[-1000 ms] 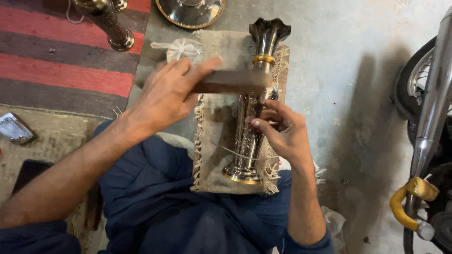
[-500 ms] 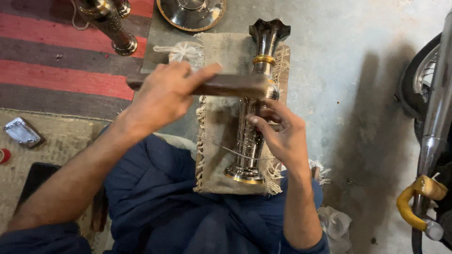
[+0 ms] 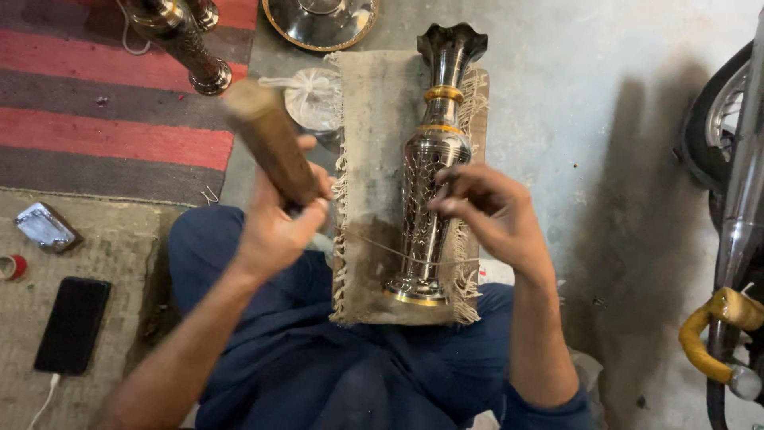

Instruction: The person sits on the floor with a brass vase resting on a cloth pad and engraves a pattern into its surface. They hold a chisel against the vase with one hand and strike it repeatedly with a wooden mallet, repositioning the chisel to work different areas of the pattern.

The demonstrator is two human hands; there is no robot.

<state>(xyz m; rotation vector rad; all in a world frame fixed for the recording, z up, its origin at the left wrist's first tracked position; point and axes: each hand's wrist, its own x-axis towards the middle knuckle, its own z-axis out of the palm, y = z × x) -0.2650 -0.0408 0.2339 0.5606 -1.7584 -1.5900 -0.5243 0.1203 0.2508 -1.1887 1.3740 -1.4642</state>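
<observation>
Left hand point(image 3: 278, 227) has lifted its clenched wooden block point(image 3: 267, 139) off the vase point(image 3: 430, 171); right hand point(image 3: 489, 211) pinches it.

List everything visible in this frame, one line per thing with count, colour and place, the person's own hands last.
Engraved vase: one, silver with gold bands, lying on the cloth.
Fringed cloth: one, beige, over the lap.
Wooden block: one, brown, raised left of the cloth.
Second vase: one, dark metal, on the striped rug.
Striped rug: one, red and dark, top left.
Metal dish: one, silver with gold rim, top centre.
Phone: one, black, lower left.
Left hand: grips the wooden block.
Right hand: on the engraved vase.
</observation>
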